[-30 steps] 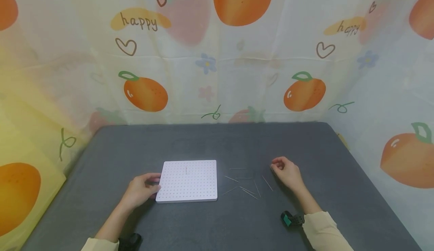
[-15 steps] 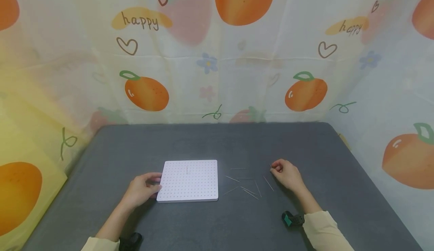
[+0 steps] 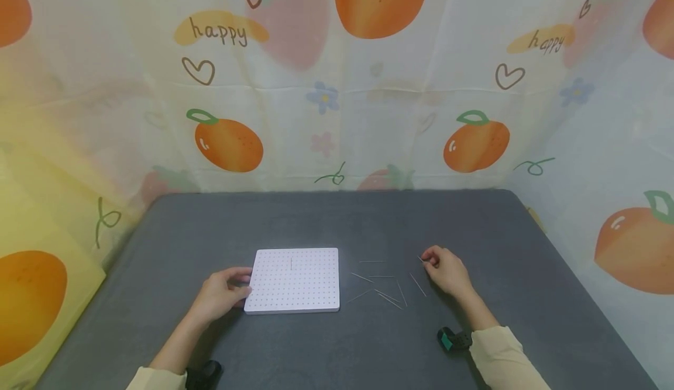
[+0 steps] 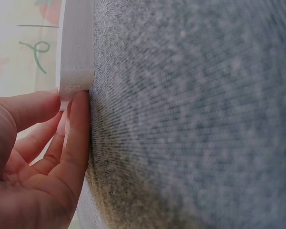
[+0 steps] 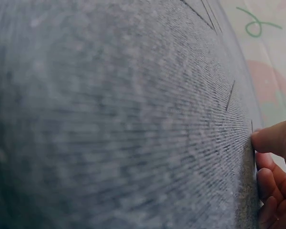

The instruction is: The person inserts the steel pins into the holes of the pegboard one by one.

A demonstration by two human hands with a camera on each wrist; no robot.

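Note:
A white pegboard (image 3: 292,285) with rows of small holes lies flat on the table. My left hand (image 3: 221,290) pinches its left edge, and in the left wrist view the thumb (image 4: 35,107) is on the upper side while a finger touches the side. One thin metal needle (image 3: 291,264) stands upright in a hole near the board's far side. Right of the pegboard, my right hand (image 3: 446,268) pinches another thin needle (image 3: 420,258) between thumb and fingertips, with its end poking out to the left. In the right wrist view, that needle (image 5: 251,125) shows just beyond the thumb.
Several loose needles (image 3: 388,300) lie scattered between the pegboard and my right hand, some crossing. A single needle (image 3: 418,285) lies closest to that hand. The dark grey table (image 3: 337,220) ends at a patterned curtain (image 3: 295,144) behind.
The needle at my right fingertips now pokes out further to the left. My right hand has shifted only slightly. The left hand and the pegboard hold their place.

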